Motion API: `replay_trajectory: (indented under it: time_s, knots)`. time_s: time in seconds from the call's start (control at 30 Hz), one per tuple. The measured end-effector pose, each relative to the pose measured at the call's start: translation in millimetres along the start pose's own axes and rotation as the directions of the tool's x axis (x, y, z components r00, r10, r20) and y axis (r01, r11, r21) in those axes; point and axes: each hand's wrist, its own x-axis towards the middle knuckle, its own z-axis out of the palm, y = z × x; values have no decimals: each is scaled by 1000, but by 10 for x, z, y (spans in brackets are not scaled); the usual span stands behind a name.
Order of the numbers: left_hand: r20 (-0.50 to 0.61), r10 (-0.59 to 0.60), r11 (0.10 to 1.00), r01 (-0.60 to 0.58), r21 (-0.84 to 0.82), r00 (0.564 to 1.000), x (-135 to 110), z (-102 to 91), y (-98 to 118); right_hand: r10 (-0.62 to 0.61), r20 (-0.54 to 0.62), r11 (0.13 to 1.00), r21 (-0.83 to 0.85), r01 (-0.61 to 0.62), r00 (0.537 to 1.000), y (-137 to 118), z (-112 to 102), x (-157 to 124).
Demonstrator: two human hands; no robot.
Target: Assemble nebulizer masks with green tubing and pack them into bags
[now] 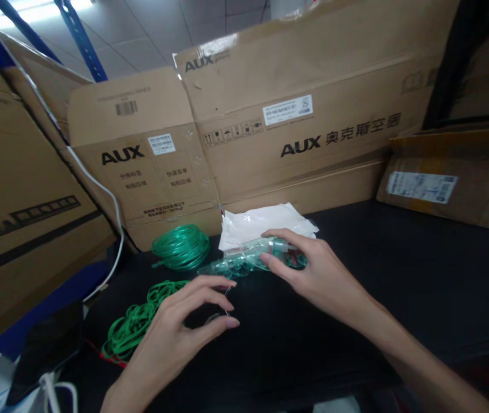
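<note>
My right hand (pixel 302 261) has its thumb and fingers around a translucent green plastic piece (pixel 244 259), long and tapered to the left, lying on the black table; its exact kind is unclear. Behind it lies a white plastic packet (pixel 261 221). Nearer to me, my left hand (pixel 192 315) is curved, thumb and fingers apart around a thin, shiny curved piece (pixel 227 293), too fine to name. Left of the green plastic piece sits a coil of green tubing (pixel 182 246). A loose bundle of flat green cord (pixel 135 321) lies beyond my left hand, partly hidden by it.
Large cardboard boxes (pixel 313 166) wall off the back, with another box (pixel 85 109) at the left. A smaller taped carton (pixel 454 172) stands at the right on the black table (pixel 377 275). A white cable (pixel 117 223) runs down at the left.
</note>
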Motion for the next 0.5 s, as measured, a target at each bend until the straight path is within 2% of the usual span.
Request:
replay_trajectory:
  time_s: [0.13, 0.23, 0.37, 0.5]
  knots:
    - [108, -26, 981, 5, 192, 994, -141, 105, -112, -32, -8, 999, -40, 32, 999, 86, -191, -37]
    - [176, -53, 950, -5, 313, 983, -196, 152, -206, -8, 36, 999, -46, 9, 999, 126, -294, -73]
    - [203, -124, 913, 31, 406, 971, -238, 124, -277, 38, 102, 998, -47, -33, 994, 117, -386, -111]
    - [217, -133, 893, 22, 449, 967, -301, 58, -273, 57, 101, 998, -34, -54, 993, 111, -482, -138]
